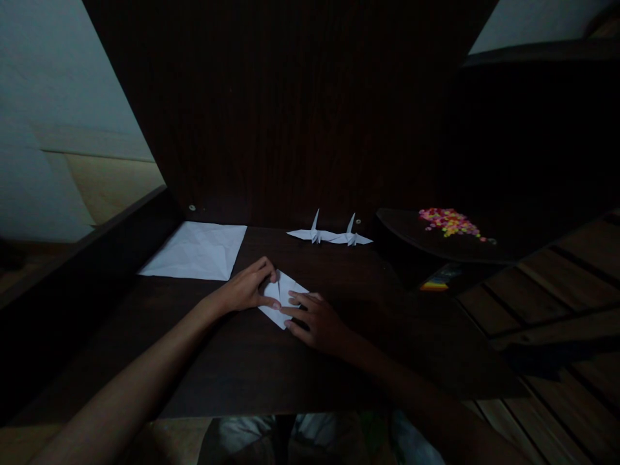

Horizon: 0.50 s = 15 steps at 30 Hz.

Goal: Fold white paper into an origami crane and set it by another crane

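1. A folded piece of white paper [290,282] lies on the dark wooden tabletop [227,361], directly between the person's two hands and touched by both.
2. The left hand [250,285] curls at the paper's left side, its thumb laid on the paper and its fingers bent at the upper edge; whether it pinches the paper cannot be told.
3. The right hand [317,321] has its fingers spread apart, with fingertips resting on the paper's right part. The two hands are close together, a strip of paper showing between them.
4. Left of the hands lies a larger creased white paper sheet [198,252], near the upright back panel [300,116].
5. Beyond the hands, two white origami cranes stand side by side: the left crane [314,236] and the right crane [351,239], their wings meeting or overlapping.
6. To the right, a heap of small pink, red and yellow pieces [450,223] sits on a curved dark shelf [400,223].
7. Below that shelf shows a yellow-and-orange object [434,286], too dim to identify.
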{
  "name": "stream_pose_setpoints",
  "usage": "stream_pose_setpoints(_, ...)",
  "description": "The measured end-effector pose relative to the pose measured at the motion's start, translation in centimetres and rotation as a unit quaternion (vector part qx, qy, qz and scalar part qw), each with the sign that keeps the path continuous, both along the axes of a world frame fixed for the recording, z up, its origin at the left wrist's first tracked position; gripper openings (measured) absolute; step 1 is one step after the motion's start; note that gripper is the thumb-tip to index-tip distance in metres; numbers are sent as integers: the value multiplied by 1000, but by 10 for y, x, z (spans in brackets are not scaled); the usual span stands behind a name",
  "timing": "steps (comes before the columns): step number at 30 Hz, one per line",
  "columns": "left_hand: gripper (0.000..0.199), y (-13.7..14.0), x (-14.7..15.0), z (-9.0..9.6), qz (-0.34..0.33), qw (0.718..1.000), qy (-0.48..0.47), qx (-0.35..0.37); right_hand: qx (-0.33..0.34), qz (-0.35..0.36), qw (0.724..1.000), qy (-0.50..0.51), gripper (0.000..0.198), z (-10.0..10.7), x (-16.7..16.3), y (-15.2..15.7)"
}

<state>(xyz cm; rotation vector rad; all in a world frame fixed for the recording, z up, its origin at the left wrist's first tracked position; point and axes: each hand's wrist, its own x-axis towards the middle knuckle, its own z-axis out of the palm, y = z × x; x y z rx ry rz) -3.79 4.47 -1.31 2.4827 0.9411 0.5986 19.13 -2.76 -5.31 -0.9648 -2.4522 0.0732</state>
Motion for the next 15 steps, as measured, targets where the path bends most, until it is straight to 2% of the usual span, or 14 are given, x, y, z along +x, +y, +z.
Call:
stream_pose_setpoints(7,35,-1,-1,-1,-42,996,43,61,-5,11,1000,-16,29,3,1,0)
stream_pose_setpoints(15,31,-1,1,-8,-36,994,51,85,-29,10,999,15,24,11,2,6)
